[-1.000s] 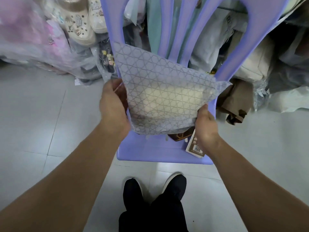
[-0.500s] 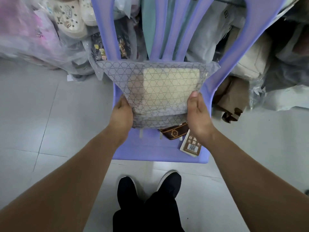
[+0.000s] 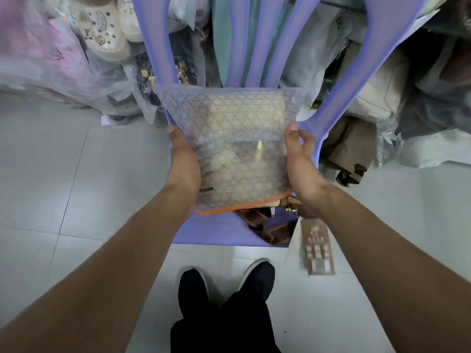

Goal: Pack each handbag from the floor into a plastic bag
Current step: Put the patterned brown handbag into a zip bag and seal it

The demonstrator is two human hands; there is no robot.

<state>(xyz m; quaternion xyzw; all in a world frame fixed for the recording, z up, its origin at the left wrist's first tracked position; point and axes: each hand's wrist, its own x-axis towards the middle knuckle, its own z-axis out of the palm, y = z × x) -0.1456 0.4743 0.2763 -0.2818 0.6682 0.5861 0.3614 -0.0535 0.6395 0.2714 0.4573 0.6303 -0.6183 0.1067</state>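
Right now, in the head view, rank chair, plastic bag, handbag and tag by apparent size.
1. chair
2. plastic bag
3. handbag, seen through the plastic bag, a little smaller than it
4. tag, clearly smallest

hang tag (image 3: 318, 250): printed blocks and a code square, too blurred to read
plastic bag (image 3: 229, 118): line pattern only, no lettering
shoe charms (image 3: 100, 34): illegible

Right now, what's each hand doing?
Left hand: holding the left edge of the plastic bag.
Right hand: holding its right edge.
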